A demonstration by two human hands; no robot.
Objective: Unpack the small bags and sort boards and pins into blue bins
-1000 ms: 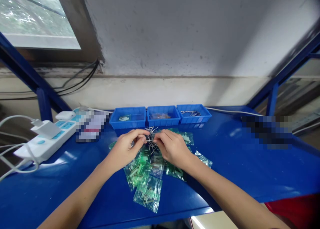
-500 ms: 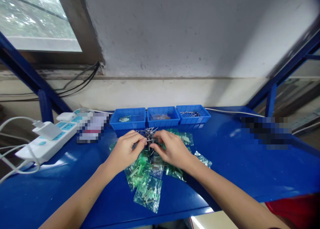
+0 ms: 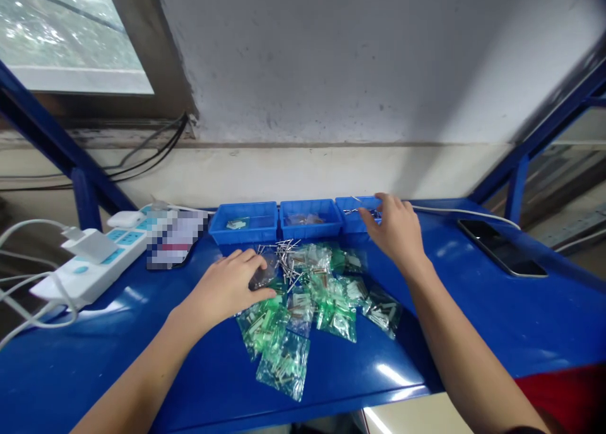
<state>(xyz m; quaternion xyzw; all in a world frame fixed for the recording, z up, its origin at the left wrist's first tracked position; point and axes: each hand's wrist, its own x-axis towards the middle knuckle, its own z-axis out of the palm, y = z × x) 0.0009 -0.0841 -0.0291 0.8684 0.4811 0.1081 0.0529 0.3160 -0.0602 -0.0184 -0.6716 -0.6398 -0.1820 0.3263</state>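
My left hand (image 3: 230,286) rests on the pile of small green plastic bags (image 3: 303,308) on the blue bench, fingers curled loosely over a dark bag beside a heap of loose metal pins (image 3: 285,255). My right hand (image 3: 395,230) reaches over the right blue bin (image 3: 350,207), thumb and forefinger pinched on a few thin metal pins (image 3: 356,208) at the bin's opening. Similar pins lie inside that bin.
Two more blue bins, the middle bin (image 3: 310,218) and the left bin (image 3: 243,222), stand in a row along the back. A white power strip (image 3: 89,260) with cables lies at left. A dark phone (image 3: 502,248) lies at right, a white cable behind it.
My right hand has left the pile and moved back and right to the right bin with pins. My left hand has settled flatter on the bags.
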